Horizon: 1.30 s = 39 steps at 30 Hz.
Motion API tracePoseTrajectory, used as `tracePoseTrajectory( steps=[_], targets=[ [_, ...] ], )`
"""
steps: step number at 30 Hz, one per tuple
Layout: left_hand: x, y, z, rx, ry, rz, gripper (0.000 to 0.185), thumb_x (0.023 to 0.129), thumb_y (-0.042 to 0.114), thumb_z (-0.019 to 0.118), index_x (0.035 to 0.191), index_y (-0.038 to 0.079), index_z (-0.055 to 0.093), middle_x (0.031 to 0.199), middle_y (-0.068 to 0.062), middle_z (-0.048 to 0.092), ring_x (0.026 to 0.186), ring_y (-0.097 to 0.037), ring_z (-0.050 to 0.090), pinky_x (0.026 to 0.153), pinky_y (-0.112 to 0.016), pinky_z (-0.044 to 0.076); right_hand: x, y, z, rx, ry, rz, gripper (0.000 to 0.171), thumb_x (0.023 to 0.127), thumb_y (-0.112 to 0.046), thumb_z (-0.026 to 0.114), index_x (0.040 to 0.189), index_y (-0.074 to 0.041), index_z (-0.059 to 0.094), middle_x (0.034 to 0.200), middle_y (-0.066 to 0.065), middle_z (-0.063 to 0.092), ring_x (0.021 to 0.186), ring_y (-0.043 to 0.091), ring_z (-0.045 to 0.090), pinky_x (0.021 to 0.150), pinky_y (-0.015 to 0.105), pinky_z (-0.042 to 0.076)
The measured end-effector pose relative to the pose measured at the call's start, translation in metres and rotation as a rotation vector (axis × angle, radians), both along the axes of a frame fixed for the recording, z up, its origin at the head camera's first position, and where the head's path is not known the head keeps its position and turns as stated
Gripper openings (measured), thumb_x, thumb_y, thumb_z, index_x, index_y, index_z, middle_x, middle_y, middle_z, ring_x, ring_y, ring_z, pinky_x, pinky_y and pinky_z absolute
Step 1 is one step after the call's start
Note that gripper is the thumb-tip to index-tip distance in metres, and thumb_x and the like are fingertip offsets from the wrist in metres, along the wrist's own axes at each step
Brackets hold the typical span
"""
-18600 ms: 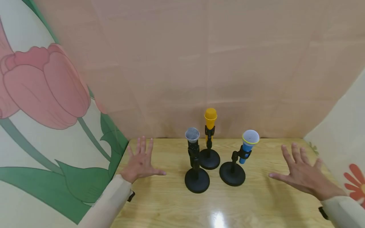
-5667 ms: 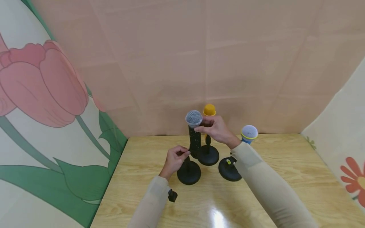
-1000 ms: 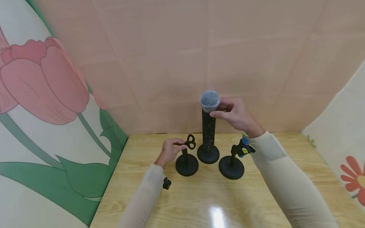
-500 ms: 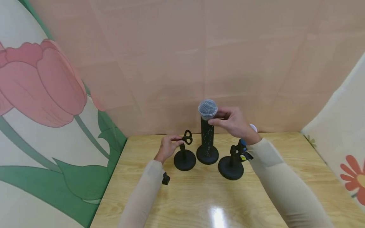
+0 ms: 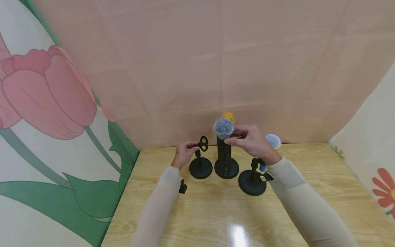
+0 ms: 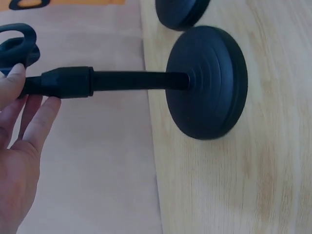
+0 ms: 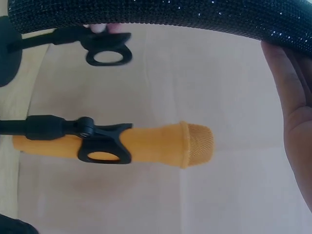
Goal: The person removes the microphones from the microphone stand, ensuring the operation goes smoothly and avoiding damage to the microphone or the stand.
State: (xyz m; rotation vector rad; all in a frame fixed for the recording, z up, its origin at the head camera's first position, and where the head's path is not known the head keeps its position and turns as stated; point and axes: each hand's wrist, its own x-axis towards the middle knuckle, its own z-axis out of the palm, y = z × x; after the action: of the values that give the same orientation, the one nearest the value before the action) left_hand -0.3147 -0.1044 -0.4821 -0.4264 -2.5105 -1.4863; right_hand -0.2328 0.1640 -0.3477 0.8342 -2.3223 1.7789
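On the wooden table [image 5: 216, 209], the black microphone [image 5: 224, 144] is held upright, lifted free, by the right hand [image 5: 251, 140]; its empty stand [image 5: 200, 161] is pinched at the clip by the left hand [image 5: 183, 154] beside it.

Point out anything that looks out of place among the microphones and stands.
The black microphone is out of its clip, gripped by the right hand. The left stand holds nothing, steadied by the left hand.

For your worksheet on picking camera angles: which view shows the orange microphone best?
The right wrist view: the orange microphone fills the middle of the frame, its whole length clear, clipped in its stand. The head view shows only its top behind the black microphone. The left wrist view catches just an orange sliver at the top edge.
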Motion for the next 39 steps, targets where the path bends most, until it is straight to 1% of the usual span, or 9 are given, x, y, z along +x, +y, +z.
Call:
tracePoseTrajectory(
  steps=[5,11,15,19,24,27,30,36,39],
  targets=[
    [-0.006,0.003,0.002,0.054,-0.014,0.027,0.017,0.087,0.001,0.076,0.103,0.001,0.076,0.097,-0.013,0.073,0.089,-0.026,0.071,0.077,-0.034,0.058,0.003,-0.002,-0.008,-0.007,0.005,0.012,0.032,0.087,0.000,0.075,0.117,0.010,0.068,0.109,0.014,0.073,0.093,0.014,0.072,0.077,0.028,0.059],
    [-0.012,0.002,0.007,0.079,-0.013,0.043,0.016,0.086,0.001,0.077,0.101,-0.001,0.076,0.095,-0.014,0.073,0.087,-0.027,0.071,0.076,-0.034,0.059,0.005,-0.003,-0.016,0.002,-0.006,0.002,0.032,0.087,0.003,0.074,0.117,0.010,0.068,0.110,0.021,0.071,0.093,0.013,0.072,0.077,0.028,0.058],
    [-0.015,0.001,0.009,0.057,0.006,0.066,0.014,0.086,0.002,0.077,0.099,-0.002,0.077,0.095,-0.015,0.073,0.086,-0.028,0.071,0.074,-0.033,0.058,0.007,-0.002,-0.021,0.001,-0.019,0.011,0.033,0.088,0.000,0.075,0.119,0.010,0.067,0.113,0.022,0.070,0.095,0.014,0.071,0.078,0.028,0.058],
    [-0.015,0.002,0.009,0.028,0.029,0.126,0.011,0.086,0.000,0.077,0.097,-0.002,0.078,0.094,-0.014,0.074,0.086,-0.028,0.071,0.075,-0.035,0.058,0.008,-0.003,-0.029,0.009,-0.049,0.015,0.035,0.087,-0.002,0.076,0.120,0.008,0.068,0.115,0.020,0.070,0.097,0.013,0.071,0.079,0.029,0.058],
    [-0.016,0.008,0.013,0.027,0.009,0.172,0.011,0.089,-0.002,0.073,0.098,-0.001,0.078,0.097,-0.014,0.074,0.088,-0.027,0.070,0.074,-0.034,0.057,0.008,-0.002,-0.036,0.035,-0.069,-0.007,0.035,0.087,-0.005,0.077,0.120,0.005,0.069,0.115,0.018,0.071,0.099,0.011,0.070,0.079,0.029,0.058],
    [-0.018,0.012,0.015,0.024,-0.034,0.177,0.011,0.091,-0.001,0.070,0.099,-0.001,0.077,0.099,-0.017,0.074,0.089,-0.029,0.070,0.071,-0.031,0.055,0.009,-0.001,-0.039,0.045,-0.079,-0.024,0.035,0.087,-0.007,0.078,0.120,0.004,0.070,0.115,0.017,0.071,0.098,0.012,0.070,0.079,0.029,0.058],
    [-0.020,0.015,0.016,0.014,-0.059,0.178,0.010,0.092,-0.002,0.069,0.099,-0.002,0.076,0.099,-0.020,0.073,0.088,-0.030,0.070,0.070,-0.030,0.054,0.011,0.001,-0.042,0.039,-0.087,-0.014,0.035,0.088,-0.006,0.077,0.120,0.005,0.069,0.115,0.018,0.071,0.098,0.013,0.070,0.080,0.030,0.058],
    [-0.023,0.020,0.021,-0.016,0.000,0.189,0.011,0.091,-0.004,0.070,0.098,-0.002,0.077,0.097,-0.016,0.074,0.088,-0.028,0.070,0.075,-0.034,0.058,0.012,0.002,-0.048,0.021,-0.102,0.009,0.034,0.089,-0.004,0.075,0.121,0.006,0.068,0.116,0.018,0.071,0.098,0.016,0.070,0.082,0.030,0.058],
    [-0.023,0.021,0.022,-0.016,0.004,0.193,0.011,0.090,-0.006,0.070,0.098,-0.003,0.077,0.098,-0.017,0.074,0.089,-0.029,0.070,0.078,-0.037,0.058,0.014,0.002,-0.051,0.019,-0.102,0.013,0.034,0.088,-0.005,0.076,0.121,0.004,0.069,0.115,0.017,0.071,0.100,0.019,0.070,0.082,0.030,0.058]
  ],
)
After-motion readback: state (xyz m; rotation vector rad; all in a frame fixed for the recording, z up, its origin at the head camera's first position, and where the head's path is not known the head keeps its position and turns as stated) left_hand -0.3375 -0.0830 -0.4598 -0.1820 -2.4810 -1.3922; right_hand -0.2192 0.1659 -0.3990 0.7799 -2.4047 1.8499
